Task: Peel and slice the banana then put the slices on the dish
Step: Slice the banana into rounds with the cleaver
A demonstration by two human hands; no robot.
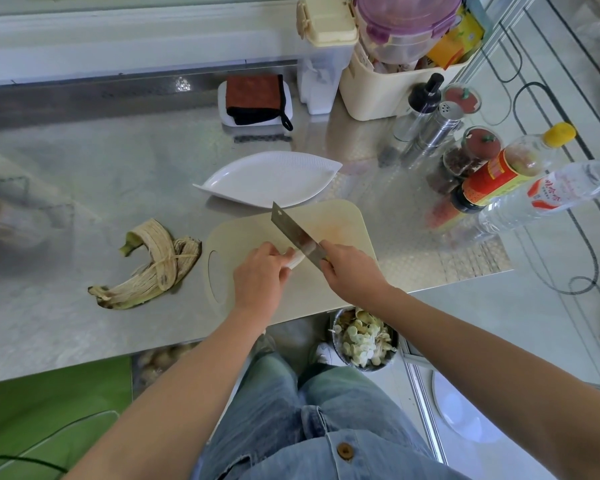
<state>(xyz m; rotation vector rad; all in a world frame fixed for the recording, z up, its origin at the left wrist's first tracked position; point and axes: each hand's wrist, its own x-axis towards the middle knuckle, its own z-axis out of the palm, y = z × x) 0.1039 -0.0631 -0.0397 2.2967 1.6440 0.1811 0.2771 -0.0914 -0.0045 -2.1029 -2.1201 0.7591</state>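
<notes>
Both hands work over the cutting board (343, 220). My left hand (260, 271) curls over the peeled banana (297, 259) and pins it down, while my right hand (350, 271) grips the handle of the knife (293, 233). Only the banana's pale end shows, poking out from under the left fingers toward the right hand. Its long axis runs from hand to hand, across the blade, which reaches away from the right hand. Beyond both hands sits the white dish (267, 181). The peel (153, 265) lies on the desk (84, 188), left of my left hand.

Shiny metal counter (84, 174), glossy dish (267, 178)
</notes>
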